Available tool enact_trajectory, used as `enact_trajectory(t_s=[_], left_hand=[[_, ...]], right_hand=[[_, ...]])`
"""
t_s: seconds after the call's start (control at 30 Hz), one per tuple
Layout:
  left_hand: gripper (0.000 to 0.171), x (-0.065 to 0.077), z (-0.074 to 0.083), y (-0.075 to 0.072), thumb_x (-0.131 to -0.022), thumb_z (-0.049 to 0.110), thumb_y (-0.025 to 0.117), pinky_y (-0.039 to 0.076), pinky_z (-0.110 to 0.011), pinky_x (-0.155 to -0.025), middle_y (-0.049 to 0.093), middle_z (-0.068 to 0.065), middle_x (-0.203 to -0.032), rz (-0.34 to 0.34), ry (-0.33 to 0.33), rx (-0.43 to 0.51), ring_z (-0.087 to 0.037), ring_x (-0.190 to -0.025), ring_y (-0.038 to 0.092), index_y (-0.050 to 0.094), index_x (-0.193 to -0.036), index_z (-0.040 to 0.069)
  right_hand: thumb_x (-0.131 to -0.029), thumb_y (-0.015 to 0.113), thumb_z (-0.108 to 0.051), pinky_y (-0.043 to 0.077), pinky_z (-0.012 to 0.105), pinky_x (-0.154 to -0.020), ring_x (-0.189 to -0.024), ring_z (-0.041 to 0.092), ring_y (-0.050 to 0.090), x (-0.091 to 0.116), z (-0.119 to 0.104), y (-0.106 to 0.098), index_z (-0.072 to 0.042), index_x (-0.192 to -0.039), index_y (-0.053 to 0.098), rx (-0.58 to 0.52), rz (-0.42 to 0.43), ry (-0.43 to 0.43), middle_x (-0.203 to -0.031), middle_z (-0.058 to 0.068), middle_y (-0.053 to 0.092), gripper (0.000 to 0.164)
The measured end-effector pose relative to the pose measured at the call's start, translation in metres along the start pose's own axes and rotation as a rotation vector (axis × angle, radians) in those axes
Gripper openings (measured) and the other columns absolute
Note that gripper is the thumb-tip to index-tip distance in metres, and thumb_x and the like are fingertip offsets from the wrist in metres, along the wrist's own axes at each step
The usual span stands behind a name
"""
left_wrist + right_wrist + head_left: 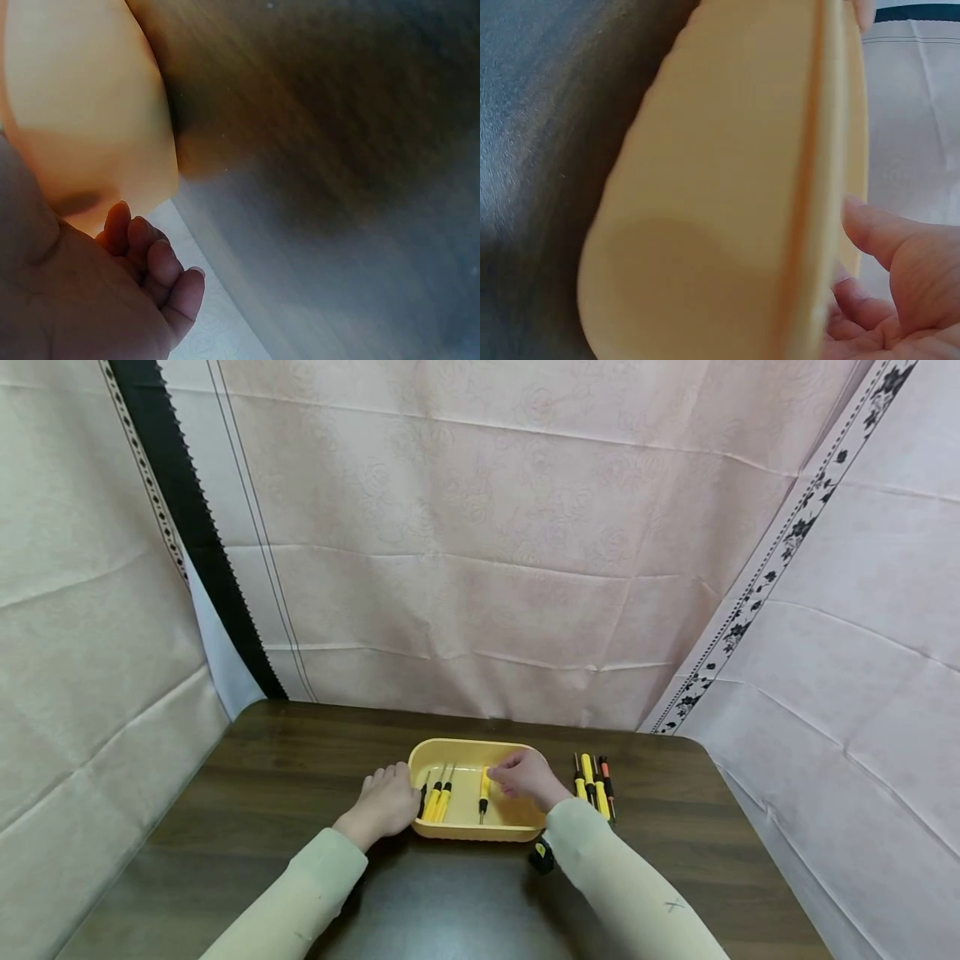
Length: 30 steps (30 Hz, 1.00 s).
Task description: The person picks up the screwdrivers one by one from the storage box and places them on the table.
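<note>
A shallow yellow plastic tray [480, 832] sits on the dark wooden table. My left hand [387, 800] holds the tray's left end, its fingers bent beside the outer wall [90, 97] in the left wrist view. Over the tray's right half, my right hand [525, 777] pinches the handle end of a yellow-and-black screwdriver [483, 789] whose tip points toward me. Several other yellow-and-black screwdrivers [438, 797] lie side by side at the tray's left end. In the right wrist view the tray wall [712, 150] hides the screwdriver and part of the right hand [900, 277].
To the right of the tray, several more screwdrivers [598, 789] lie in a group, one of them red and black [606, 775]. A small black-and-yellow object [541, 856] is partly behind the right sleeve. Pale cloth [465, 568] hangs behind the table [300, 752].
</note>
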<state>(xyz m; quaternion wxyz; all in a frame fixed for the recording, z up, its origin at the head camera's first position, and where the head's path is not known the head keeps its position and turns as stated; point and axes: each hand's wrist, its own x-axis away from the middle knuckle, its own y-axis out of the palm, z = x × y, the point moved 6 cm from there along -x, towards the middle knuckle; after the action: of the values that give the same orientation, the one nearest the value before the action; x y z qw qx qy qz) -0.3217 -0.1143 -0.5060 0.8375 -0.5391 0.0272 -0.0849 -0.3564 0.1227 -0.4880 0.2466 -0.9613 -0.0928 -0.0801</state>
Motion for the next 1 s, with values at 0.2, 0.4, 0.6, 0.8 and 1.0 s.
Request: enact_trajectory(t_s=[0.2, 0.4, 0.6, 0.8, 1.0], left_hand=[[0.037, 0.000, 0.000, 0.000, -0.097, 0.026, 0.046, 0.034, -0.047, -0.087, 0.051, -0.014, -0.103, -0.009, -0.010, -0.004, -0.030, -0.096, 0.046, 0.047, -0.120, -0.004], [0.036, 0.000, 0.001, -0.001, -0.097, 0.025, 0.045, 0.034, -0.048, -0.086, 0.051, -0.015, -0.102, -0.005, -0.003, -0.003, -0.031, -0.095, 0.045, 0.047, -0.119, -0.004], [0.037, 0.000, 0.000, 0.000, -0.098, 0.026, 0.045, 0.034, -0.048, -0.087, 0.051, -0.015, -0.103, -0.008, -0.007, -0.006, -0.030, -0.095, 0.045, 0.047, -0.119, -0.004], [0.033, -0.001, -0.001, 0.003, -0.097, 0.024, 0.045, 0.033, -0.048, -0.086, 0.050, -0.015, -0.101, 0.003, 0.002, -0.003, -0.030, -0.092, 0.044, 0.047, -0.116, -0.003], [0.035, -0.002, -0.001, 0.002, -0.097, 0.027, 0.046, 0.034, -0.047, -0.085, 0.050, -0.014, -0.101, -0.003, -0.003, -0.012, -0.029, -0.093, 0.045, 0.047, -0.117, -0.002]], right_hand=[[-0.084, 0.076, -0.017, 0.053, 0.034, -0.060, -0.056, 0.015, 0.056, -0.002, 0.009, 0.009, 0.005, -0.081, 0.070, 0.027, -0.002, 0.064, -0.071, 0.012, 0.066, 0.023], [-0.083, 0.077, -0.019, 0.052, 0.033, -0.058, -0.055, 0.016, 0.056, -0.002, 0.013, 0.016, 0.005, -0.076, 0.070, 0.094, -0.027, 0.095, -0.070, 0.011, 0.067, 0.025], [-0.082, 0.078, -0.019, 0.047, 0.031, -0.054, -0.049, 0.015, 0.049, -0.004, 0.013, 0.022, -0.002, -0.060, 0.062, 0.130, -0.025, 0.103, -0.060, 0.008, 0.060, 0.032], [-0.081, 0.079, -0.019, 0.044, 0.029, -0.053, -0.047, 0.014, 0.047, -0.005, 0.012, 0.023, 0.001, -0.060, 0.064, 0.175, -0.016, 0.105, -0.057, 0.010, 0.059, 0.033], [-0.081, 0.079, -0.019, 0.042, 0.027, -0.050, -0.047, 0.015, 0.048, -0.006, 0.010, 0.023, 0.004, -0.063, 0.066, 0.208, -0.011, 0.091, -0.058, 0.011, 0.061, 0.032]])
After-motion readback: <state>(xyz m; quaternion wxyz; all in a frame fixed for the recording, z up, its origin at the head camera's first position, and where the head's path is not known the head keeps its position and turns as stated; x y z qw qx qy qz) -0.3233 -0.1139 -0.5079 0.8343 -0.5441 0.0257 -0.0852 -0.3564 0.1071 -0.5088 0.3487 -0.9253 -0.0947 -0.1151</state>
